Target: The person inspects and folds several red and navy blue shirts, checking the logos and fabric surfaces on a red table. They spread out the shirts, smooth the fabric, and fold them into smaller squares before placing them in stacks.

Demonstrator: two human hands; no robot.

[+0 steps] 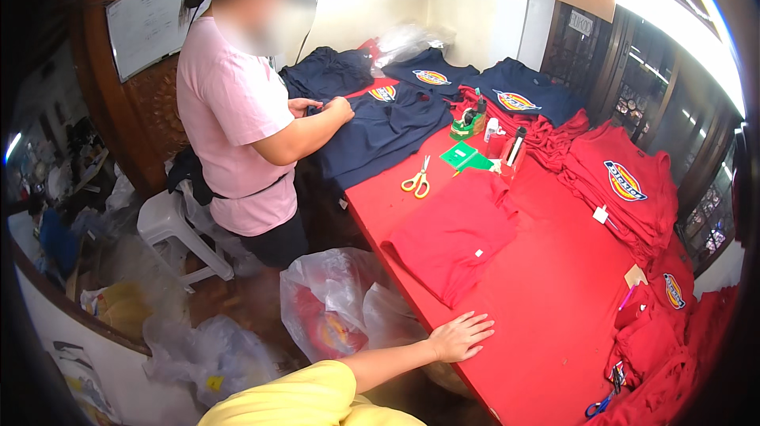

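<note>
My left hand (461, 336) lies palm down on the red tabletop (529, 339) near its left edge, fingers spread and holding nothing. Its arm comes from a yellow sleeve. Just beyond it rests a folded red garment (453, 237) with a small white tag. Yellow-handled scissors (416, 179) lie past that garment, with a green card-like piece (465, 157) to their right. My right hand is out of view. Across the table, a person in a pink shirt (235, 121) handles a navy shirt (383, 129) with both hands.
Stacks of red shirts (613, 176) line the right side, with blue-handled scissors (598, 406) near the lower right corner. Navy shirts (530, 92) and a green tape dispenser (467, 123) are farther back. Plastic bags (324, 299) and a white stool (170, 224) stand on the floor at left.
</note>
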